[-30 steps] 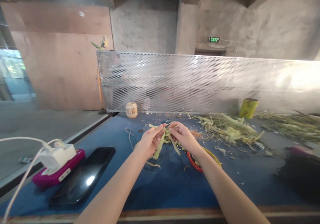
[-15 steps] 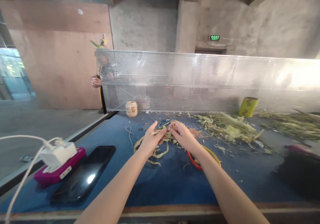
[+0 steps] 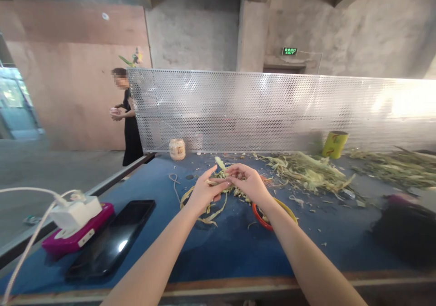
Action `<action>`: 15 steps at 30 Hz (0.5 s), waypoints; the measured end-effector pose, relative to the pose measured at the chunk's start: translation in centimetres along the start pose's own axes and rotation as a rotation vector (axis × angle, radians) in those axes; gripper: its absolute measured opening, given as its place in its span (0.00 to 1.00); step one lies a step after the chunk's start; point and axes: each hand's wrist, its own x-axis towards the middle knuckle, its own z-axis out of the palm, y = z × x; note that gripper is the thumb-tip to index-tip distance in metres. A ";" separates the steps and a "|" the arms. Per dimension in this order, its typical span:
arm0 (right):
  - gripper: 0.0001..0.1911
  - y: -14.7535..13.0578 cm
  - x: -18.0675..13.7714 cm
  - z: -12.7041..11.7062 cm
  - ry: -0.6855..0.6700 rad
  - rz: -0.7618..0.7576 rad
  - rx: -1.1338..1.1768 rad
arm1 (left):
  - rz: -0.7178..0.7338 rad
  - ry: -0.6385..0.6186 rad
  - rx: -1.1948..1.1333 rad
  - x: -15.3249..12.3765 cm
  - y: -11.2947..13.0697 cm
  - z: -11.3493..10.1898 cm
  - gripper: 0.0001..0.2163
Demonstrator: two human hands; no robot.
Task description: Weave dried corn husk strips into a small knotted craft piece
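Above the bench (image 3: 221,256), between the half-open left hand (image 3: 205,190) and the bunched right hand (image 3: 250,182), whose exact holds I cannot tell, stands a pale leaf strip (image 3: 220,162), probably light, fragile, best pinched near its base.

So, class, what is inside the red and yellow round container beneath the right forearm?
A few small pale pieces show inside the round container, near its red rim. The right forearm crosses over the rest, so whatever lies beneath it cannot be seen.
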 end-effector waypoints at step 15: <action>0.10 1.1 0.4 -0.3 -0.090 0.141 0.120 | 0.023 0.029 -0.047 0.7 -0.4 -0.5 0.37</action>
